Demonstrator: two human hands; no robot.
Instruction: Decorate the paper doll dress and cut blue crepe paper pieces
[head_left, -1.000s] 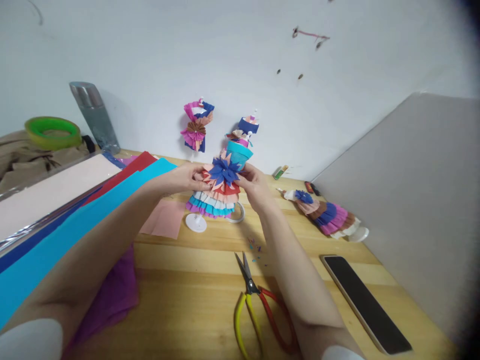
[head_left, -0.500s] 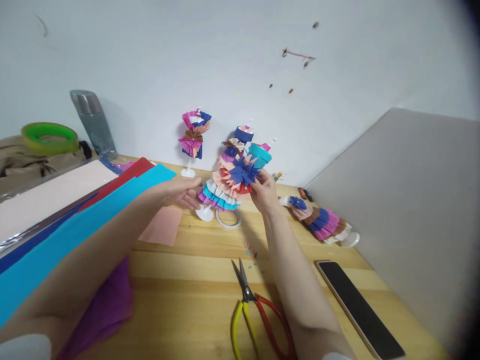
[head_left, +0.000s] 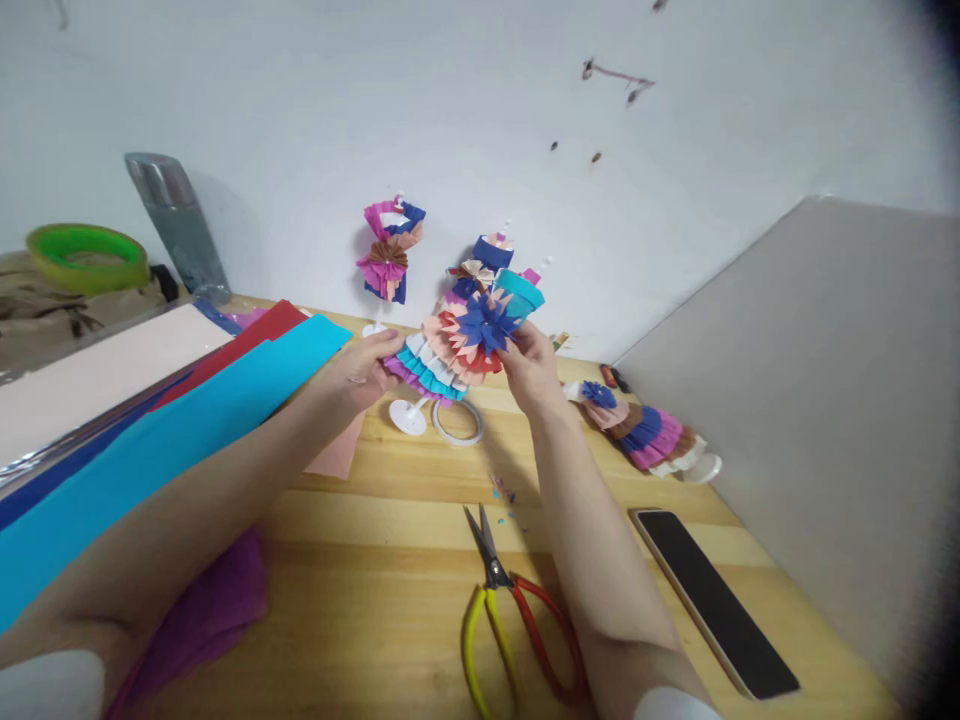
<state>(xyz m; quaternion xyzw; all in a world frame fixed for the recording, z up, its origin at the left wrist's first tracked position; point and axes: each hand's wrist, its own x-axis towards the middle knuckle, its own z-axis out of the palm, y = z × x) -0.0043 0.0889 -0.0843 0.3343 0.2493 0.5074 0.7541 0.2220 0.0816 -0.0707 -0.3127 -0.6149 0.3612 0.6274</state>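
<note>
A small paper dress on a white stand hangs tilted between my hands, with a turquoise top, a blue and peach flower and ruffles in white, turquoise and purple. My right hand grips it at the right side, beside the flower. At the lower left, my left hand is closed on the edge of the ruffled skirt. The round white base of the stand shows beneath the skirt, near a roll of white tape.
Open scissors lie in front, with a phone to their right. Another paper dress lies at the right; two more stand behind. Coloured paper sheets, a bottle and green tape are at the left.
My left hand has moved right and closed on the skirt's edge. The dress has tilted a little more, its skirt swinging left. The camera view has shifted slightly.
</note>
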